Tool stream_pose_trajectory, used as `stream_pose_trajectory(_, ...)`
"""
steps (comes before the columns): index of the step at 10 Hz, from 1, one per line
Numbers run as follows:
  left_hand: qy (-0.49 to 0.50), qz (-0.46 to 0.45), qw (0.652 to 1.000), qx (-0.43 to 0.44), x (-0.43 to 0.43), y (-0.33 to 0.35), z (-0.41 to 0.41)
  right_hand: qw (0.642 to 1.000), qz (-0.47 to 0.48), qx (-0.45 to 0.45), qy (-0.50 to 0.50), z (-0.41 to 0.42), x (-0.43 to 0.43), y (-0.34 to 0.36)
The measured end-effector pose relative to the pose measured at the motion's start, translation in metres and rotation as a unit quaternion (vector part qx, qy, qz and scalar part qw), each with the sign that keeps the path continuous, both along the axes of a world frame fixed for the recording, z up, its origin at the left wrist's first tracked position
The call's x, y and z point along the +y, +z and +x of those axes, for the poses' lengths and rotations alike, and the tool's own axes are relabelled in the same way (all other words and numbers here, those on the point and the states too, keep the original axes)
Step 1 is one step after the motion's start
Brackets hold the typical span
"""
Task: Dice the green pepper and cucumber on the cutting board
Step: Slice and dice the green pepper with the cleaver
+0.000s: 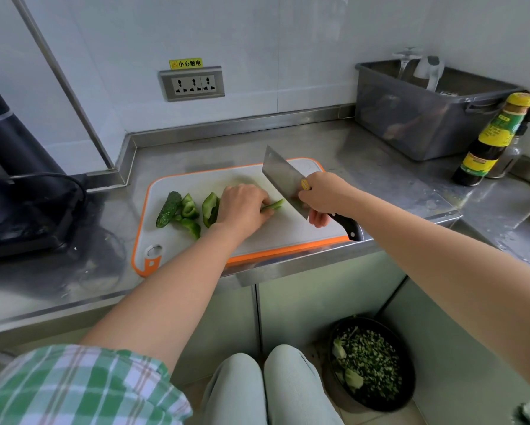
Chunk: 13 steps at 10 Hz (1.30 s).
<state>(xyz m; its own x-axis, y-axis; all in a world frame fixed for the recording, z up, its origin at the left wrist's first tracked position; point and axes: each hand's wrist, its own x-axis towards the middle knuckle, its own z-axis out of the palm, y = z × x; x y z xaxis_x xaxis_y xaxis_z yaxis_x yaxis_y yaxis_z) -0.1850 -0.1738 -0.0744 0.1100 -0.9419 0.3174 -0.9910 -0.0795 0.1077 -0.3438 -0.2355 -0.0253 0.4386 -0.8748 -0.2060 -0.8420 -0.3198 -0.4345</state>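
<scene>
A white cutting board (288, 237) with an orange rim lies on the steel counter. At its left end lie a bumpy dark green cucumber piece (168, 208) and several green pepper pieces (191, 210). My left hand (242, 207) has its fingers curled down on a thin pepper strip (274, 205) that pokes out to the right. My right hand (325, 197) grips a steel cleaver (283, 177) by its black handle. The blade's edge meets the board just right of the strip's end.
A grey plastic tub (426, 115) and a dark sauce bottle (490, 142) stand at the back right. A black appliance (15, 179) with a cable sits at the left. On the floor below, a black bin (371, 363) holds chopped greens. A wall socket (192, 84) is behind the board.
</scene>
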Motion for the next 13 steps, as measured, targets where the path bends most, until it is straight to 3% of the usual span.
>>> stream_pose_trajectory(2, 0.030, -0.021, 0.999, 0.032, 0.003, -0.004, -0.010, 0.998, -0.030, 0.044, -0.016, 0.004, 0.003, 0.006)
stream_pose_trajectory(3, 0.042, -0.032, 0.997, 0.050, 0.002, -0.008, -0.012, 1.000, -0.026, 0.012, 0.000, 0.002, 0.000, 0.013)
stream_pose_trajectory(5, 0.046, -0.064, 0.996, 0.049, 0.009, -0.016, -0.013, 0.989, -0.031, 0.143, 0.034, 0.008, 0.015, 0.013)
stream_pose_trajectory(6, 0.043, -0.078, 0.994, 0.063, 0.010, -0.018, -0.015, 0.993, -0.004, 0.108, 0.036, 0.006, 0.009, 0.008)
stream_pose_trajectory(7, 0.044, -0.086, 0.990, 0.103, 0.010, -0.021, -0.015, 1.000, -0.001, -0.006, 0.014, 0.004, 0.008, 0.001)
stream_pose_trajectory(10, 0.036, -0.107, 0.983, 0.146, 0.007, -0.025, -0.012, 0.996, -0.088, 0.013, 0.001, 0.009, 0.007, -0.012)
stream_pose_trajectory(13, 0.048, -0.106, 0.985, 0.126, 0.008, -0.025, -0.013, 0.998, -0.024, 0.004, 0.065, 0.009, 0.011, 0.001)
